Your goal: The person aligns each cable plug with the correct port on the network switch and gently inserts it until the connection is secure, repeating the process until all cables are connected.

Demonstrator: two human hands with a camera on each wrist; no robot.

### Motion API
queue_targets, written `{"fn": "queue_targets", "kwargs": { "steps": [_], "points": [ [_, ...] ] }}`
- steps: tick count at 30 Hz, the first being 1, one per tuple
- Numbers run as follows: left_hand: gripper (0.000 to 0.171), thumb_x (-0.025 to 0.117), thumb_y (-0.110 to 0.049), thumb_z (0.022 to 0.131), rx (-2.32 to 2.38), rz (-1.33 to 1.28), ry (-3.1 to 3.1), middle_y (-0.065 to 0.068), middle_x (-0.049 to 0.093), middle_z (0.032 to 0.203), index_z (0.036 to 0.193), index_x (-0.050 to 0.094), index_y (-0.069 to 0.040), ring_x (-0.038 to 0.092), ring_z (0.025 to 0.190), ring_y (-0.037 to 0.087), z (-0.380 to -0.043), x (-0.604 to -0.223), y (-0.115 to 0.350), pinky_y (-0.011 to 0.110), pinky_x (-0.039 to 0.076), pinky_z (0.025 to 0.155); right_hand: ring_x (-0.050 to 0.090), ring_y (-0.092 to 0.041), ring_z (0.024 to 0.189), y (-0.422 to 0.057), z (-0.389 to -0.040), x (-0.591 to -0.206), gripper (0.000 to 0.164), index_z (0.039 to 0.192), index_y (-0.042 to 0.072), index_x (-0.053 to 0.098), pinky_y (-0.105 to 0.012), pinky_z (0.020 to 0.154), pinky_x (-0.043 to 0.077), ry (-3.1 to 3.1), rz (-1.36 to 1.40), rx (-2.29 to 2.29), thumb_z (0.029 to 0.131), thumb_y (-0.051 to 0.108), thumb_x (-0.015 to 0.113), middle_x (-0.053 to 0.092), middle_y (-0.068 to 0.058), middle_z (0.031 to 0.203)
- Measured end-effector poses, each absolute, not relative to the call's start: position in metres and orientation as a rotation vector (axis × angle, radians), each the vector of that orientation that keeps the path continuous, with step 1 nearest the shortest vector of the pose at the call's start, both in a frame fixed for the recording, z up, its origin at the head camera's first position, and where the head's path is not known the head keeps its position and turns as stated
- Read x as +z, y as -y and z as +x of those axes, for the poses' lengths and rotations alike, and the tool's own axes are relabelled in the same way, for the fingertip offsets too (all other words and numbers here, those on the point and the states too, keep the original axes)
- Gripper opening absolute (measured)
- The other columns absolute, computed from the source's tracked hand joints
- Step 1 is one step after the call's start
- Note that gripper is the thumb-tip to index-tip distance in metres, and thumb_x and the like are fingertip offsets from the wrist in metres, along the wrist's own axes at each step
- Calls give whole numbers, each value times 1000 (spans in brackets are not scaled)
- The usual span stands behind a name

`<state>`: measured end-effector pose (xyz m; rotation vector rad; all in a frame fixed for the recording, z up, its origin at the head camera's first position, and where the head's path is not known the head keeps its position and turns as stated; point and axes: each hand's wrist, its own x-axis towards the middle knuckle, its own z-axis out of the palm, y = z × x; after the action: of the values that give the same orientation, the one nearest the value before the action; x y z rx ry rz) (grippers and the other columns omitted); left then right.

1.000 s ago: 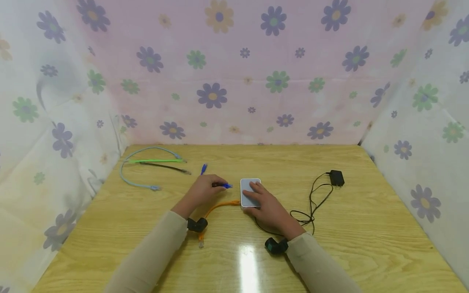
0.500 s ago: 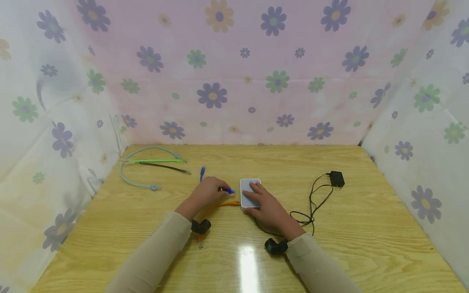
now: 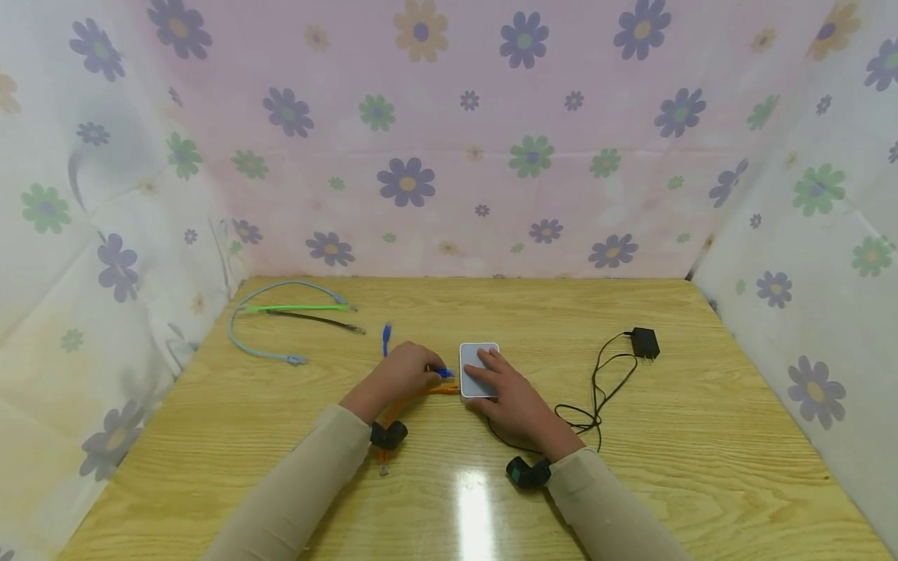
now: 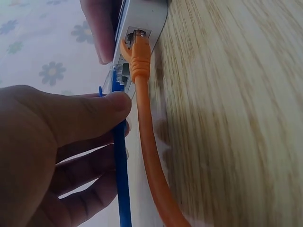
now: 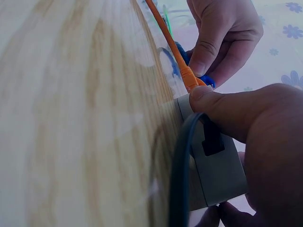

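In the head view, my left hand (image 3: 400, 378) pinches a blue Ethernet cable (image 4: 121, 170) between thumb and fingers, just behind its clear plug. That plug points at the side of a small white network switch (image 3: 474, 355), close to an open port; whether it touches is hard to tell. Beside it, an orange Ethernet cable (image 4: 146, 123) sits plugged into another port. My right hand (image 3: 515, 397) holds the switch against the table, thumb on the near side and fingers over the top. A black power lead (image 5: 179, 165) enters the side by that thumb.
Light-blue (image 3: 242, 339), green (image 3: 302, 308) and black (image 3: 312, 316) Ethernet cables lie at the back left of the wooden table (image 3: 631, 499). To the right, the power lead runs in loops to a black power adapter (image 3: 645, 343). Flowered cloth (image 3: 449, 195) encloses the table.
My left hand has moved right and slightly nearer, bringing the blue plug up to the switch beside the orange one. The cable's other end has shifted slightly nearer. My right hand stays put.
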<state>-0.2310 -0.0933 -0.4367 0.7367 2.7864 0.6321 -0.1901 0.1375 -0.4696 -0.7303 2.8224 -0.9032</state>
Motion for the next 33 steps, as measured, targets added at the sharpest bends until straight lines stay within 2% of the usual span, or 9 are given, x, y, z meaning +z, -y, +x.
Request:
{"fn": "queue_targets", "kwargs": {
  "steps": [7, 23, 33],
  "points": [
    [17, 68, -16, 90, 573, 775, -2773, 1, 74, 102, 105, 76, -13, 68, 97, 20, -234, -442, 91, 37, 54, 87, 15, -27, 151, -137, -189, -470, 57, 145, 27, 46, -54, 113, 33, -2817, -725, -903, 93, 43, 62, 24, -2, 161],
    [19, 64, -11, 93, 579, 891, -2723, 1, 74, 105, 108, 75, -14, 68, 96, 18, -233, -446, 89, 34, 55, 82, 13, -24, 151, -137, -187, -472, 57, 147, 29, 43, -52, 114, 32, -2808, -706, -883, 94, 45, 59, 21, 0, 162],
    [20, 60, -9, 94, 606, 985, -2708, 2, 73, 103, 108, 74, -11, 67, 93, 16, -235, -443, 87, 33, 54, 82, 15, -27, 151, -137, -190, -469, 57, 146, 26, 46, -53, 114, 32, -2829, -729, -880, 93, 42, 63, 23, -3, 161]
  ]
}}
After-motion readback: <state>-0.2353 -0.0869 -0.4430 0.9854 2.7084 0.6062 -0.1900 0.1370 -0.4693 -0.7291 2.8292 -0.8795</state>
